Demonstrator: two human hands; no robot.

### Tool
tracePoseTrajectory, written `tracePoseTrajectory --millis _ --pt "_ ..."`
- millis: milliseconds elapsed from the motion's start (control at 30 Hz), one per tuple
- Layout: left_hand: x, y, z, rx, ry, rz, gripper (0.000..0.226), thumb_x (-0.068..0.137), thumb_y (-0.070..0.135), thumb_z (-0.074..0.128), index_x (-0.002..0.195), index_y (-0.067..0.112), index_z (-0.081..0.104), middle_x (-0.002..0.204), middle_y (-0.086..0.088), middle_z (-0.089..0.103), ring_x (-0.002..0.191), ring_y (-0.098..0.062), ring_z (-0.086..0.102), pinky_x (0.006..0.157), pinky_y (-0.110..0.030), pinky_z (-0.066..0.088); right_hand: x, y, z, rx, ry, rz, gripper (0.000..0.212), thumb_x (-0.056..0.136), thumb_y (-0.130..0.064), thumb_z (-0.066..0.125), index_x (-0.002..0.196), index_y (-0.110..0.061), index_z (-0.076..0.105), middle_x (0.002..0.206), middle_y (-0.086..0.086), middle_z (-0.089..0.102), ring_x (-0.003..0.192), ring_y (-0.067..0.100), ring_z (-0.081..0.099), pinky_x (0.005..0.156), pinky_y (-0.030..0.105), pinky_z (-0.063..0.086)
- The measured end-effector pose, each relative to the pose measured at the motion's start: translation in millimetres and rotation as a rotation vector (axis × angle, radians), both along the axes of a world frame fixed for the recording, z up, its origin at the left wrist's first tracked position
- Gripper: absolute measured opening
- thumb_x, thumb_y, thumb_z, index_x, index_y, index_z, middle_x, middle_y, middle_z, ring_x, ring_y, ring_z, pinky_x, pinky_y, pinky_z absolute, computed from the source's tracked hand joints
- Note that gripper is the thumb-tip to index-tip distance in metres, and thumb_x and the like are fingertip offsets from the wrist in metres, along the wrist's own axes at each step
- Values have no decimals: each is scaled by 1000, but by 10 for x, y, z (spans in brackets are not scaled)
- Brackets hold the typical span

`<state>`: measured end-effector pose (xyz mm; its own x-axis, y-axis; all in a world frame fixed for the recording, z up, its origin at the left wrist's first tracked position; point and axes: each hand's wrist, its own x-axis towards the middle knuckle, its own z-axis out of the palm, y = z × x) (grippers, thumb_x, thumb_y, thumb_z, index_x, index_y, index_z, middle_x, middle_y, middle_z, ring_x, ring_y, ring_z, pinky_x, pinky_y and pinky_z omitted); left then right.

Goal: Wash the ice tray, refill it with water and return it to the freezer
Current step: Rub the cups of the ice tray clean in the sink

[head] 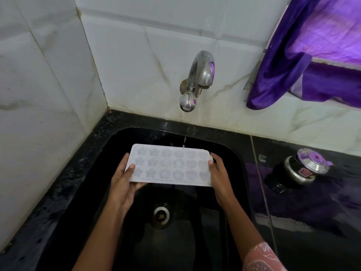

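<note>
A white ice tray (pixel 170 165) with star- and heart-shaped cells is held level over the black sink (pixel 109 153). My left hand (pixel 123 184) grips its left end, thumb on top. My right hand (pixel 218 175) grips its right end the same way. A steel wall tap (pixel 199 79) sits above the sink, and a thin stream of water (pixel 184 139) falls from it onto the tray's far edge. The sink drain (pixel 161 214) lies below the tray.
White tiled walls meet in a corner at the left. A black counter (pixel 304 212) runs to the right, with a steel pressure-cooker lid and black pot (pixel 300 169) on it. A purple cloth (pixel 304 55) hangs at the upper right.
</note>
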<state>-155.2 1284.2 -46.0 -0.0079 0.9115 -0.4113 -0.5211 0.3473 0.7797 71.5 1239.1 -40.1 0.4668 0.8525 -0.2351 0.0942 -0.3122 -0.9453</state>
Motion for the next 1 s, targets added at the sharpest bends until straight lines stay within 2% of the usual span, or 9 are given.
tracePoseTrajectory --millis 167,267,333,400,533,633,733,833,1000 --pt "-13 5 88 -73 -43 -152 24 92 10 44 110 15 58 108 -9 63 99 -25 61 54 -32 57 -27 -86 -37 76 -21 -75 36 101 -26 34 135 -20 42 123 1 52 109 17 53 90 33 47" --pt "-54 37 114 -100 -41 -215 36 95 32 46 126 15 52 117 -11 63 105 -28 61 60 -38 58 -55 -114 -57 95 -10 -91 37 100 -26 34 136 -19 41 122 -1 52 110 17 53 92 35 48" --pt "-72 49 136 -84 -17 -281 43 94 42 42 129 19 49 119 -11 63 105 -31 62 65 -46 58 -75 -126 -56 103 -7 -98 37 101 -24 33 136 -19 41 119 -3 51 107 14 52 88 30 46" --pt "-69 48 144 -89 -31 -277 38 96 40 39 126 20 51 115 -10 64 100 -32 63 62 -48 58 -78 -137 -54 98 -7 -102 37 101 -23 33 137 -20 41 117 -4 50 105 12 51 84 26 42" --pt "-37 24 149 -82 -38 -209 24 99 33 36 109 23 56 108 -6 66 95 -28 64 57 -46 58 -5 -126 -37 15 -65 -68 35 100 -25 36 134 -24 43 118 1 55 101 15 53 82 27 43" --pt "-21 -10 147 -74 -41 -189 24 99 32 36 107 25 57 104 -4 67 94 -27 64 57 -47 58 34 -94 2 -16 -279 -39 36 98 -25 39 134 -23 43 121 7 54 107 21 52 86 27 39" --pt "-6 -35 150 -75 -37 -165 25 100 33 35 109 24 57 104 -4 67 94 -26 64 56 -46 58 42 -79 84 15 -622 22 37 96 -25 44 133 -22 46 115 10 44 105 23 46 92 32 40" --pt "-4 -45 154 -77 -36 -142 25 100 33 35 106 25 57 102 -3 67 92 -25 64 55 -45 58 45 -79 158 -57 -976 201 39 95 -33 44 132 -22 49 113 9 40 104 23 39 92 34 39" --pt "-25 -35 150 -74 -32 -125 25 99 34 35 107 26 57 106 -4 66 95 -25 64 55 -45 58 30 -43 190 -94 -1098 285 40 94 -40 44 128 -21 52 113 11 41 103 25 40 84 32 35"
